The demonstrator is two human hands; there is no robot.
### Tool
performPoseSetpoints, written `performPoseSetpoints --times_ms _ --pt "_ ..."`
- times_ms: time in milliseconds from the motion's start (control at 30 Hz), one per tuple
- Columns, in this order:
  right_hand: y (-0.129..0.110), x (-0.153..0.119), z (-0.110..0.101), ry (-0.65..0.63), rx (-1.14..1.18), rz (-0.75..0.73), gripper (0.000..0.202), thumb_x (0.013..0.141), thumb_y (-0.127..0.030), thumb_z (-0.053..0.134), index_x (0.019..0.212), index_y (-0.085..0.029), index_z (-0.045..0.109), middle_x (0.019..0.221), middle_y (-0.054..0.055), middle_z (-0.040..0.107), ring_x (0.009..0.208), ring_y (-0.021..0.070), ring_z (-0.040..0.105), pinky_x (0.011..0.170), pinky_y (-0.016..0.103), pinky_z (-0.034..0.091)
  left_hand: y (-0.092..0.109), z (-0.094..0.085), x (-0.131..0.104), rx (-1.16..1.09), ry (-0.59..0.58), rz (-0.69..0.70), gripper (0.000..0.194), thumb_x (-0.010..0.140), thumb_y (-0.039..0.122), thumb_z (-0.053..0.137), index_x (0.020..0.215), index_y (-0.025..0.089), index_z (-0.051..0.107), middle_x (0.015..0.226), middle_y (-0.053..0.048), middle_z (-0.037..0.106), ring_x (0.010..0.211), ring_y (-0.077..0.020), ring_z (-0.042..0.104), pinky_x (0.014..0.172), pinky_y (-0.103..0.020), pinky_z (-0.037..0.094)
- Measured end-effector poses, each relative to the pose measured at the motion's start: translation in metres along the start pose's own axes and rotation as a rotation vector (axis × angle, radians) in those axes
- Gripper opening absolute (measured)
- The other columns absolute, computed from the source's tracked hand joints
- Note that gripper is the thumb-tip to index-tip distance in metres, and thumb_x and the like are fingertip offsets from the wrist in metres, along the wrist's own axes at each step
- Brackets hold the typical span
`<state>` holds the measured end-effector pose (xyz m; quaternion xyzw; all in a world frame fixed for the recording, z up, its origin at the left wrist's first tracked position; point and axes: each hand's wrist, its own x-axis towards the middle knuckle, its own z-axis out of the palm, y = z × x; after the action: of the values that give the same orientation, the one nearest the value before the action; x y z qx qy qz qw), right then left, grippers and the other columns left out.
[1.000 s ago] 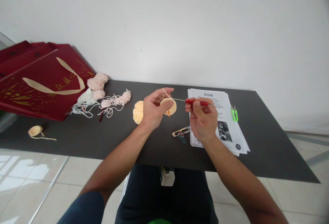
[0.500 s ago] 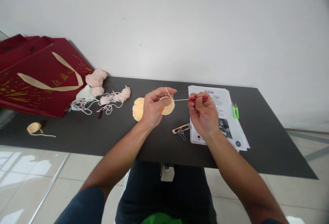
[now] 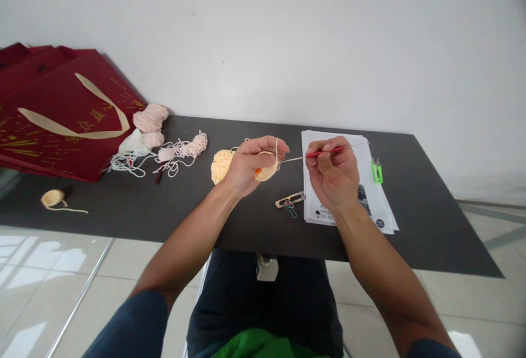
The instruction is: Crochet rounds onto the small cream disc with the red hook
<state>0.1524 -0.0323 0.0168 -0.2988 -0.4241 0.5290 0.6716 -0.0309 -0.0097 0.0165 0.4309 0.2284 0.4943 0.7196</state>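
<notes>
Between the thumb and fingers of my left hand (image 3: 251, 165) is a round, cream-yellow crochet piece (image 3: 268, 171) with a small orange marker at its edge. A strand of yarn (image 3: 276, 147) loops over the left index finger. My right hand (image 3: 333, 169) pinches the red grip of a crochet hook (image 3: 324, 153). The hook's thin metal shaft reaches left to the edge of the crochet piece. A yellow yarn ball (image 3: 222, 166) lies on the table just behind my left hand.
Printed sheets (image 3: 314, 188) lie under my right hand, with green thread snips (image 3: 377, 172) on their right edge. Metal snips (image 3: 290, 200) and stitch markers (image 3: 291, 212) sit left of them. Pink yarn (image 3: 151, 118), a red gift bag (image 3: 61, 122) and a small crocheted piece (image 3: 52, 198) are at left.
My right hand has shifted slightly right and tilted the hook so its rear end points up. The left index finger has lifted the yarn loop a little. The whole view has shifted slightly.
</notes>
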Motion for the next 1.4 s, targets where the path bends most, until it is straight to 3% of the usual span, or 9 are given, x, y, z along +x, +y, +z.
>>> performPoseSetpoints --times_ms 300,633,867,1033,1167,1267,1400 --pt "0.005 0.007 -0.008 -0.172 0.025 -0.07 0.033 0.075 -0.041 0.091 0.084 -0.027 0.062 0.079 -0.004 0.075 0.057 0.0074 0.058 0.05 0.019 0.047 0.005 -0.011 0.0 -0.01 -0.213 -0.154 0.022 0.066 0.019 0.078 0.087 0.011 0.077 0.067 -0.003 0.061 0.057 -0.0108 0.052 0.055 -0.026 0.034" --pt "0.002 0.007 -0.01 -0.262 -0.06 -0.115 0.035 0.078 -0.043 0.088 0.084 -0.028 0.057 0.078 -0.005 0.073 0.054 0.0078 0.059 0.046 0.022 0.047 0.011 -0.011 0.001 -0.02 -0.33 -0.316 0.019 0.063 0.019 0.078 0.081 0.013 0.076 0.065 -0.006 0.062 0.057 -0.0151 0.053 0.052 -0.029 0.029" --pt "0.007 0.005 -0.012 -0.18 -0.159 -0.259 0.035 0.079 -0.045 0.087 0.085 -0.029 0.056 0.078 -0.006 0.073 0.054 0.0083 0.059 0.049 0.024 0.051 0.007 -0.016 0.005 -0.007 -0.262 -0.241 0.02 0.064 0.021 0.079 0.083 0.014 0.075 0.063 -0.005 0.06 0.056 -0.0143 0.053 0.053 -0.029 0.036" --pt "0.008 -0.001 -0.009 -0.095 -0.202 -0.363 0.029 0.083 -0.039 0.085 0.085 -0.027 0.059 0.083 -0.003 0.076 0.059 0.0095 0.063 0.055 0.026 0.053 0.002 -0.013 0.005 0.018 -0.084 -0.109 0.021 0.064 0.017 0.08 0.084 0.014 0.073 0.073 -0.003 0.065 0.057 -0.0116 0.057 0.052 -0.026 0.039" --pt "0.009 -0.003 -0.008 -0.073 -0.226 -0.407 0.023 0.086 -0.033 0.082 0.086 -0.027 0.06 0.086 -0.002 0.078 0.063 0.0111 0.065 0.058 0.028 0.053 0.0 -0.008 0.005 0.058 0.012 -0.004 0.022 0.065 0.02 0.082 0.083 0.014 0.071 0.07 -0.001 0.064 0.054 -0.0098 0.055 0.048 -0.022 0.034" --pt "0.01 -0.001 -0.008 -0.058 -0.188 -0.386 0.022 0.087 -0.034 0.081 0.087 -0.027 0.06 0.087 -0.002 0.078 0.061 0.0106 0.063 0.057 0.027 0.052 0.0 -0.006 0.005 0.06 0.036 0.018 0.025 0.066 0.025 0.085 0.084 0.014 0.071 0.069 -0.001 0.064 0.053 -0.0092 0.054 0.047 -0.021 0.034" --pt "0.011 0.004 -0.008 -0.047 -0.045 -0.248 0.027 0.084 -0.039 0.084 0.089 -0.027 0.061 0.085 -0.004 0.076 0.062 0.0092 0.062 0.057 0.024 0.051 0.0 -0.006 0.004 0.048 0.015 0.038 0.029 0.068 0.028 0.087 0.088 0.014 0.072 0.071 -0.001 0.065 0.053 -0.0088 0.056 0.046 -0.02 0.036"
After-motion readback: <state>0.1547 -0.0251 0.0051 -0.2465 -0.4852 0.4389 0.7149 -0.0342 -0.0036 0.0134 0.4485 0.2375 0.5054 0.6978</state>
